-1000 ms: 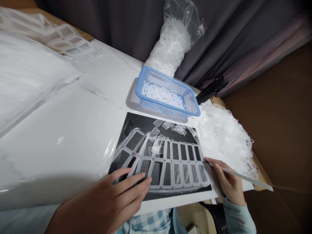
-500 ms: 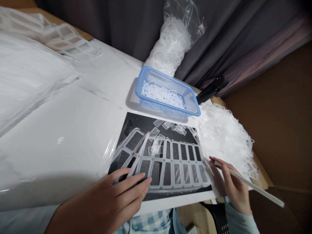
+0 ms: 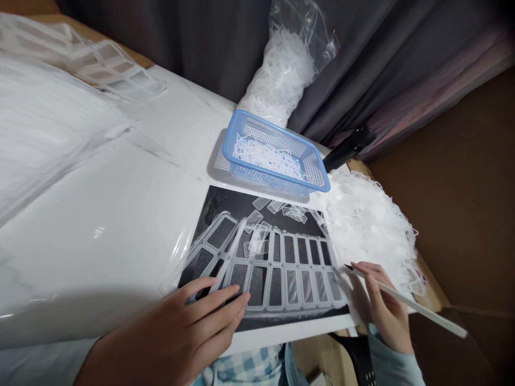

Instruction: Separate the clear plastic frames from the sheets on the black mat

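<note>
My left hand (image 3: 201, 316) rests with fingers spread on the lower left of a translucent plastic frame sheet (image 3: 276, 265), which has two rows of rectangular openings. The sheet lies on a black mat (image 3: 217, 201), its left part raised or folded. Several loose clear rectangular pieces (image 3: 259, 238) lie on the sheet and on the mat behind it. To the right of the sheet, my right hand (image 3: 388, 305) is closed around a thin white stick (image 3: 426, 311) with a dark pointed tip. That tip is near the sheet's right edge; whether it touches anything I cannot tell.
Behind the mat stands a blue basket (image 3: 277, 174) holding white plastic loops. A clear bag (image 3: 281, 75) of similar pieces leans behind it. At right lies a heap of white rings (image 3: 366, 225) beside a black cylindrical object (image 3: 350, 147). Plastic-wrapped sheets (image 3: 52, 118) cover the left.
My right hand has shifted slightly, and the dark tip of the stick shows more clearly beyond the fingers. My left hand and the frame sheet have stayed in place.
</note>
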`<state>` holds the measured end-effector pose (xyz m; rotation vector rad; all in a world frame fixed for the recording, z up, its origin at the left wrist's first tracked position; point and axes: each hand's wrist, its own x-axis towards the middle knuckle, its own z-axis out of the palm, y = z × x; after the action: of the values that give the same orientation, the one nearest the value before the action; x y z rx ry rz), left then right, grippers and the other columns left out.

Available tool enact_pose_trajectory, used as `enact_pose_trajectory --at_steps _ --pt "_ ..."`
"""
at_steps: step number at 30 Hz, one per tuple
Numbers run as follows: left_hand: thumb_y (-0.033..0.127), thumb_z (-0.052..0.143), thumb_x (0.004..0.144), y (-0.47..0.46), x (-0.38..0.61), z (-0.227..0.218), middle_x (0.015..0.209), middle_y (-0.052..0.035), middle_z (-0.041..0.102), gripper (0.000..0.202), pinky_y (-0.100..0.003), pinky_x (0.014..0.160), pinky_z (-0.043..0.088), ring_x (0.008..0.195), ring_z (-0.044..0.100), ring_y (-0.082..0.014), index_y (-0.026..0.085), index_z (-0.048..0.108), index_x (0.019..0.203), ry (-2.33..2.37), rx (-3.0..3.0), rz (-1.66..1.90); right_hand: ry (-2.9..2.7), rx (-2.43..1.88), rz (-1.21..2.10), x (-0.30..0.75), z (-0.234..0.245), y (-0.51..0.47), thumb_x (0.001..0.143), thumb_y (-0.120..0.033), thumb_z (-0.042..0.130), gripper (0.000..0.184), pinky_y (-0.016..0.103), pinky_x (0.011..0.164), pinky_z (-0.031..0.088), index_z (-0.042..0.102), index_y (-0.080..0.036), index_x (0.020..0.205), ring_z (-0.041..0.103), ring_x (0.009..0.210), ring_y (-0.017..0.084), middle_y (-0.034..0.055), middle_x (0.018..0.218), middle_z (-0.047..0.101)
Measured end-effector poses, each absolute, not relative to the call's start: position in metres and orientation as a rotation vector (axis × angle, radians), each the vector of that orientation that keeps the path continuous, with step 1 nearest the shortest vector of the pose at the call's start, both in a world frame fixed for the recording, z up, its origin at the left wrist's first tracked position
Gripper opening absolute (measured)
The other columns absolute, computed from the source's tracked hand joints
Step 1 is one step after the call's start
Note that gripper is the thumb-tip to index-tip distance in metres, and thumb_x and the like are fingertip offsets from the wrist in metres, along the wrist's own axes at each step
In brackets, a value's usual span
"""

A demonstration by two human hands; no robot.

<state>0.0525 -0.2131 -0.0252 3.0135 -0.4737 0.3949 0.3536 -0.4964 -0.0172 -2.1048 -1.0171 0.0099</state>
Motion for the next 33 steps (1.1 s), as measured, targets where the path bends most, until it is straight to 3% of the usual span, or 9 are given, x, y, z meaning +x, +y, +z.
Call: enact_pose_trajectory --at_steps 3,8,10,17,33 --pt "0.048 0.052 0.096 -0.2124 0.052 -0.0252 0.144 0.0007 0.057 0.041 -0.038 0.097 0.04 0.127 0.05 -0.0209 0.025 0.062 0.129 -0.49 3.019 0.39 -1.099 -2.073 0.163 0.3542 -0.0196 -0.4957 0.102 -0.033 0.047 0.031 0.048 0.1 0.051 0.075 -0.022 0.109 0.063 0.11 0.027 0.0104 0.113 0.068" --pt "0.048 0.051 0.096 -0.212 0.0514 -0.0247 0.144 0.0016 0.058 0.042 -0.038 0.096 0.042 0.127 0.051 -0.0208 0.025 0.061 0.13 -0.505 3.017 0.378 -0.937 -2.107 0.018 0.3505 -0.0227 -0.4893 0.102 -0.035 0.048 0.029 0.057 0.116 0.034 0.073 -0.023 0.111 0.047 0.136 0.031 0.0081 0.143 0.055" --pt "0.047 0.05 0.097 -0.2124 0.0518 -0.025 0.144 0.0014 0.058 0.041 -0.037 0.096 0.042 0.128 0.051 -0.0202 0.025 0.061 0.13 -0.499 3.014 0.382 -0.913 -2.113 -0.035 0.3497 -0.023 -0.4882 0.102 -0.035 0.048 0.029 0.058 0.118 0.03 0.072 -0.024 0.113 0.045 0.138 0.031 0.0067 0.146 0.052" --pt "0.046 0.05 0.097 -0.2126 0.0519 -0.0274 0.145 -0.0017 0.057 0.041 -0.037 0.097 0.041 0.127 0.052 -0.0216 0.024 0.061 0.13 -0.501 2.997 0.387 -0.964 -2.121 0.078 0.3528 -0.0246 -0.4906 0.1 -0.037 0.051 0.03 0.052 0.103 0.052 0.075 -0.022 0.108 0.066 0.111 0.03 0.01 0.114 0.072" --pt "0.049 0.054 0.094 -0.2129 0.0508 -0.0271 0.145 -0.0002 0.057 0.044 -0.036 0.097 0.043 0.127 0.051 -0.0215 0.026 0.063 0.13 -0.51 2.999 0.375 -0.972 -2.14 0.076 0.3495 -0.0229 -0.4878 0.1 -0.037 0.051 0.031 0.049 0.104 0.053 0.076 -0.022 0.109 0.068 0.113 0.029 0.0082 0.114 0.074"
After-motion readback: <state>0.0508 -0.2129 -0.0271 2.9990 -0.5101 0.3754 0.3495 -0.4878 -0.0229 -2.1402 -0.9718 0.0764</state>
